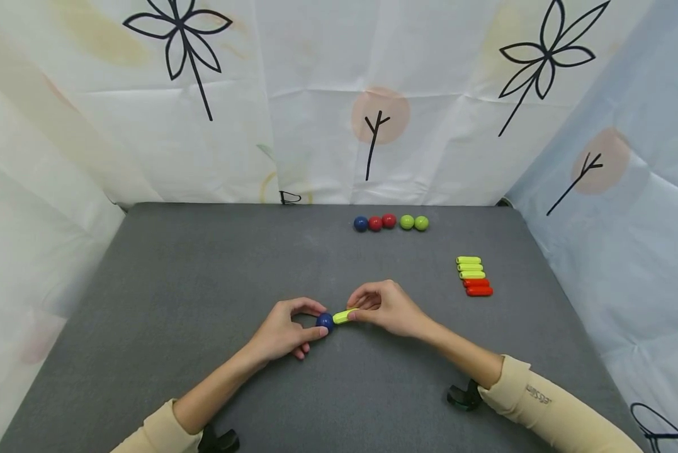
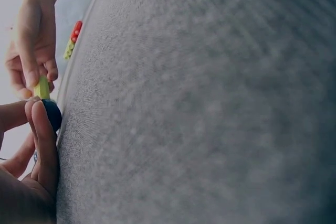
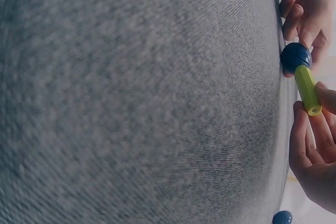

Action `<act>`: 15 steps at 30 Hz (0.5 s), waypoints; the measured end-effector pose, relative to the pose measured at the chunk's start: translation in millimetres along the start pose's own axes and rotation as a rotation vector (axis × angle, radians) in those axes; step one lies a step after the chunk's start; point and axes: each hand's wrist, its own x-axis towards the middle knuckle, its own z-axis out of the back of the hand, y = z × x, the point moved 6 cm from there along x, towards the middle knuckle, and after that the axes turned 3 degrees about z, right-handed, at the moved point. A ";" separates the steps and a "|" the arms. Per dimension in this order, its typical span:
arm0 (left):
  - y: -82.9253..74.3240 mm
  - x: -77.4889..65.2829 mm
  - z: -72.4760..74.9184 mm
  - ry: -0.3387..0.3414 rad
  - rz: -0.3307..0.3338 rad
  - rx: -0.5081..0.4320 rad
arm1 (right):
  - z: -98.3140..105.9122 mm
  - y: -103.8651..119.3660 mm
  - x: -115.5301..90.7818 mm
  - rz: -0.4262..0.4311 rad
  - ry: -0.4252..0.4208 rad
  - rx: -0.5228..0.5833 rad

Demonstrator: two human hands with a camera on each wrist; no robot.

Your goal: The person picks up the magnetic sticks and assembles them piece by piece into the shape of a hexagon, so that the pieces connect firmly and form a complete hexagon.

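Observation:
My left hand pinches a dark blue ball between thumb and fingers, low over the grey table. From the right, my right hand holds a yellow-green rod by its outer part. The rod's inner end touches the ball; whether it is fixed there I cannot tell. In the right wrist view, the rod is ridged with a small hole in its free end, and the ball sits at its other end. The left wrist view shows the ball partly hidden behind the left fingers.
Blue, red and green balls lie in a row near the table's back edge. To the right, several yellow-green rods and two red rods lie side by side. Printed cloth hangs around the grey table.

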 end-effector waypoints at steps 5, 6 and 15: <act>-1.7 2.3 -1.3 0.002 -0.008 0.003 | 1.0 -2.4 0.6 0.003 -0.002 0.004; -2.2 3.0 -1.7 0.004 -0.011 0.005 | 1.5 -3.1 0.5 0.002 -0.006 0.006; -15.8 14.3 -3.0 -0.043 -0.140 0.163 | 3.1 -5.2 1.1 0.006 -0.015 0.025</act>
